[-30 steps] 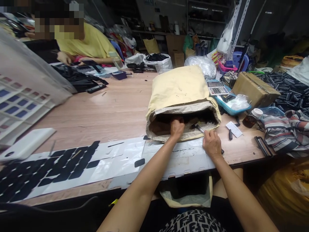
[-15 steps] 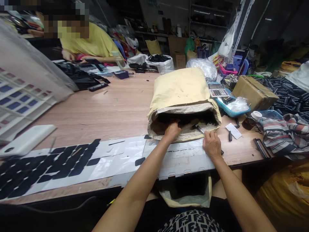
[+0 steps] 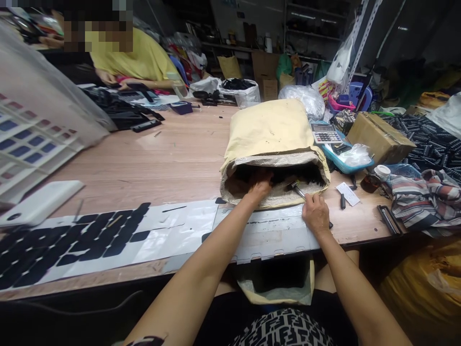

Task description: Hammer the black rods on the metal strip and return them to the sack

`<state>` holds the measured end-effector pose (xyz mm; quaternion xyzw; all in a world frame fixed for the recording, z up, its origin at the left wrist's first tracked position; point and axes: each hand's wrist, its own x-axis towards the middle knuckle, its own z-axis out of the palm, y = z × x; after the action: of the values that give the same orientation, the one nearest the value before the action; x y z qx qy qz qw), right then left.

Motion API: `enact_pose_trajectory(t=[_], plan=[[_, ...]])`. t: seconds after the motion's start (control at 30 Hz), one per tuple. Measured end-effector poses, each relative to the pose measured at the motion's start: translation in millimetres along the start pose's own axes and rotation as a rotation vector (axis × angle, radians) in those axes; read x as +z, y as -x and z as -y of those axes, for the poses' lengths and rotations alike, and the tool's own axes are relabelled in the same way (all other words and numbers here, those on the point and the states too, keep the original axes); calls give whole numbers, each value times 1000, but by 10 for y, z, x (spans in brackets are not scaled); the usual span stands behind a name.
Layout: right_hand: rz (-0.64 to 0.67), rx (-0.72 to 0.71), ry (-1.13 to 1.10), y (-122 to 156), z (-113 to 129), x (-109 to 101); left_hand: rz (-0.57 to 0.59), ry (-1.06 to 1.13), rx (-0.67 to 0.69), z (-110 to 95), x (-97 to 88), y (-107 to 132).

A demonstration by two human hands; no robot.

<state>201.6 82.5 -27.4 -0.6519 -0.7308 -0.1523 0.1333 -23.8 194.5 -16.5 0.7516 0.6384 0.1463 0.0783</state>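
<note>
A yellow paper sack (image 3: 270,129) lies on its side on the wooden table (image 3: 173,158), its mouth open toward me and dark parts inside. My left hand (image 3: 258,188) reaches into the mouth, fingers curled among the black pieces and partly hidden. My right hand (image 3: 316,215) rests on a grey-white sheet (image 3: 266,230) at the sack's right lip, closed on a small metal tool (image 3: 297,190) whose tip points into the sack.
A white sheet with several black stickers (image 3: 79,245) runs along the front edge at left. Calculator (image 3: 325,132) on a blue tray, cardboard box (image 3: 380,134), striped cloth (image 3: 425,197) at right. A person in yellow (image 3: 133,57) works at the far left.
My left hand has pushed slightly deeper into the sack's mouth. My right hand and the tool have stayed put.
</note>
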Motion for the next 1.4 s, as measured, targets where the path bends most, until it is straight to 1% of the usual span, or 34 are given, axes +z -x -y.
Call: enact_pose_trajectory(t=[0.13,0.2,0.33,0.43,0.5,0.53,0.6,0.63,0.7,0.73,0.77,0.83,0.93,1.03,1.1,1.2,1.27,1.33,1.4], plan=[[7,4,-2,-3,-1,-1,20,-41,112,29,8,20],[6,-1,-7,-4,0,-4,31,-16,126,26,28,34],[-1,-4,-7,-4,-3,-8,42,54,50,16,40,20],[-4,-2,-7,-3,-7,-4,39,92,12,11,-23,57],[-4,-3,-8,-1,-8,2,-19,153,15,-8,-91,163],[-3,-3,-7,-1,-8,4,-55,187,38,-26,-123,242],[0,-4,-3,-4,-8,6,-83,244,140,-77,-167,439],[2,-5,-2,-6,-7,5,-66,263,209,-108,-170,545],[5,-5,-1,-11,-7,-6,7,299,314,-172,-132,742],[7,-4,-1,-13,-6,-14,43,317,337,-200,-92,823],[9,-3,-1,-14,-5,-24,67,334,344,-222,-45,888],[10,-1,-1,-12,-3,-44,69,366,336,-242,56,968],[-10,7,-7,-8,-5,-53,24,444,341,-212,159,993],[-23,12,-14,-25,-20,-38,10,553,320,-155,190,967],[-1,16,-26,-54,-40,-35,13,594,304,-131,191,949],[37,45,-113,-76,-81,-89,9,602,308,-123,187,936],[13,76,-233,-34,-106,-169,7,609,303,-126,185,931],[-26,86,-390,68,-121,-270,13,616,287,-128,187,923],[-30,63,-553,215,-117,-374,23,617,267,-129,195,910]])
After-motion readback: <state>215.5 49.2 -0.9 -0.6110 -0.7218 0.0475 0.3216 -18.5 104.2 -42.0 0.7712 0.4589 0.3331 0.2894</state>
